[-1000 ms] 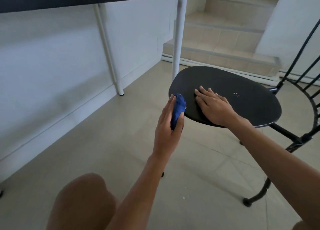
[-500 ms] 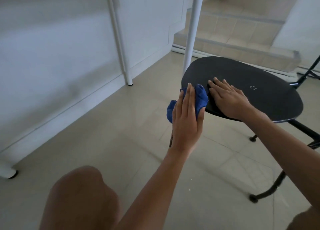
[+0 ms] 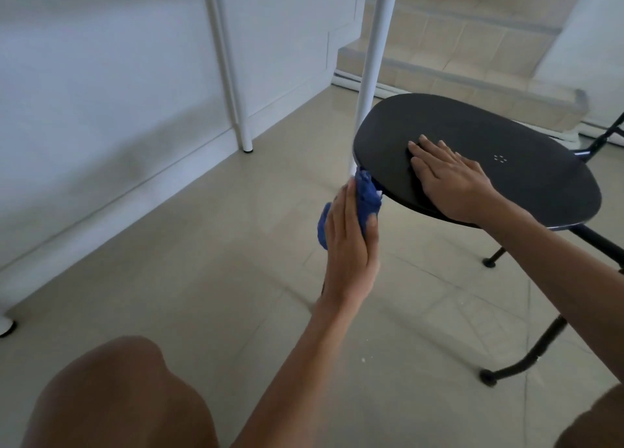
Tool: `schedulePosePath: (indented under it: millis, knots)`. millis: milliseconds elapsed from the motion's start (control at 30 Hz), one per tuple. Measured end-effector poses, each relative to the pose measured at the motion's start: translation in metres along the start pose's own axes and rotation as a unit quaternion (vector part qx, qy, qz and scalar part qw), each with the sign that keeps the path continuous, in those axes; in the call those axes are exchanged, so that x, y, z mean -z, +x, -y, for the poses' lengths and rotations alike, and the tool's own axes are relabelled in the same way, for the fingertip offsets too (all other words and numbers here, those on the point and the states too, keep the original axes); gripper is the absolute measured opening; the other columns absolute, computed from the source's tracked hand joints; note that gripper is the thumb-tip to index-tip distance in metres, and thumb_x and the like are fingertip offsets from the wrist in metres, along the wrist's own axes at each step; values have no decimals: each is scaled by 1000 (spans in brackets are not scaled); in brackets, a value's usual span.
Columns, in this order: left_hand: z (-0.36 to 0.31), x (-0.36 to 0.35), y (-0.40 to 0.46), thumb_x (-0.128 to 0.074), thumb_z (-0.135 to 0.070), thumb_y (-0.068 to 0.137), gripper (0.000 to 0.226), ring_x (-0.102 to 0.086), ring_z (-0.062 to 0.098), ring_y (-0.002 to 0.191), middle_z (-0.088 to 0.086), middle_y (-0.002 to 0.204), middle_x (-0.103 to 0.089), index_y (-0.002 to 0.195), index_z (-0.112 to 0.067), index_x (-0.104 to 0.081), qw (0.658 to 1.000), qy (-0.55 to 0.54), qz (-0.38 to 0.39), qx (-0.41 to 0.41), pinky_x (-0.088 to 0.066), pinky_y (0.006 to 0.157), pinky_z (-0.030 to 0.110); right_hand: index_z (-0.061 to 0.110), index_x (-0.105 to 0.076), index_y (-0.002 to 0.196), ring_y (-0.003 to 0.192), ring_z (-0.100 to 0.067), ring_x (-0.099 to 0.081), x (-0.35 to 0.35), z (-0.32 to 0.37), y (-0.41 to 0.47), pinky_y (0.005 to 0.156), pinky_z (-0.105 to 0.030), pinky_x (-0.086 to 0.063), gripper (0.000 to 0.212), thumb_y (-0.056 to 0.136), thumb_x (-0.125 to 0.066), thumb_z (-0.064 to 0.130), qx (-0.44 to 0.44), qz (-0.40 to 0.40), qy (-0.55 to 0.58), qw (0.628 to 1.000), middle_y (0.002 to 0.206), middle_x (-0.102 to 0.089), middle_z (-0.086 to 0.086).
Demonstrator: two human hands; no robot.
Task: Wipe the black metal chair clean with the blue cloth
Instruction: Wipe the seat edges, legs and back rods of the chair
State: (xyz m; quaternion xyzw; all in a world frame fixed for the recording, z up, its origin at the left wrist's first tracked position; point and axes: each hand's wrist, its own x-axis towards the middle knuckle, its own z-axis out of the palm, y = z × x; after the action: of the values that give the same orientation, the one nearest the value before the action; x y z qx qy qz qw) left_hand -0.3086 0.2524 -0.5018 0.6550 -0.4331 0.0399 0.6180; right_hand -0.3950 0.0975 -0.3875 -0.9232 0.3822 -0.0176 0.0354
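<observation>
The chair seat (image 3: 472,143) looked like black metal with a smooth, matt face that took only a faint sheen, and a thin bright line ran along its near rim. The chair legs (image 3: 540,343) were dark tubing, slightly glossy. The blue cloth (image 3: 366,192) was soft, nubbly fabric, bunched and rough-textured. The table legs (image 3: 371,59) were smooth, white-coated tubes. The floor (image 3: 202,262) was pale tile, glazed and softly reflective.
</observation>
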Motion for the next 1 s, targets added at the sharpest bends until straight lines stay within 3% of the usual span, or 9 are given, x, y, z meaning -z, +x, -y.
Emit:
schedulePosePath:
  millis: [100,200,333,467,533,600,800,900,1000]
  knots:
    - [0,-5,12,-37,-32,109,55,-42,13,146,9,159,-45,154,-1,-42,998,41,6,-39,-28,122,26,31,-8,162,155,-19,-2,2,1,-1,125,-43,-6,55,108,-13,41,-5,-1,7,1000,169,0,8]
    - [30,-3,-4,-39,-26,110,52,-47,28,144,17,157,-46,152,5,-41,996,53,1,-77,-38,119,34,32,-8,162,155,-17,-1,2,1,-2,125,-41,-5,55,108,-12,43,-5,-3,20,1000,169,-1,9]
    - [59,1,-49,-42,-24,109,52,-46,17,145,4,158,-41,157,-10,-29,998,-13,14,60,-45,114,46,32,-9,162,155,-16,0,2,3,-2,126,-41,-4,55,108,-12,44,-7,0,31,999,169,-1,10]
    - [65,3,-70,-40,-27,108,51,-47,15,142,0,155,-43,155,-38,-25,992,-47,33,112,-44,113,49,33,-9,162,155,-17,0,2,1,-3,126,-41,-5,55,108,-10,44,-1,-2,25,1000,169,0,10]
    - [52,1,-52,-39,-29,108,54,-43,21,146,7,158,-40,159,-21,-24,993,-58,27,102,-41,116,51,33,-9,162,155,-17,0,3,1,-3,126,-41,-4,55,108,-11,45,0,5,28,1000,169,0,10]
    - [32,1,-23,-39,-25,108,57,-40,22,149,8,159,-36,160,-8,-24,996,-62,14,59,-39,120,48,32,-8,162,155,-17,0,3,1,-2,126,-41,-4,55,108,-11,45,3,6,24,1000,169,0,9]
    - [34,8,1,-43,-25,107,52,-48,8,138,-10,146,-42,156,-17,-29,998,-45,35,-21,-44,112,26,33,-8,162,155,-16,1,1,0,-1,126,-42,-4,55,108,-11,46,-2,1,29,1000,169,0,9]
    - [74,7,-41,-43,-29,105,47,-51,-1,128,-6,143,-47,150,-26,-30,996,-30,57,62,-45,102,18,33,-9,161,155,-15,0,2,0,0,126,-41,-3,55,108,-11,47,-3,-2,33,999,169,-1,10]
    - [117,10,-83,-45,-26,107,44,-64,25,114,0,131,-61,142,-50,-32,974,-1,145,176,-49,86,24,34,-9,161,155,-15,0,2,0,-1,126,-41,-3,55,108,-11,47,-4,-4,36,999,169,-1,10]
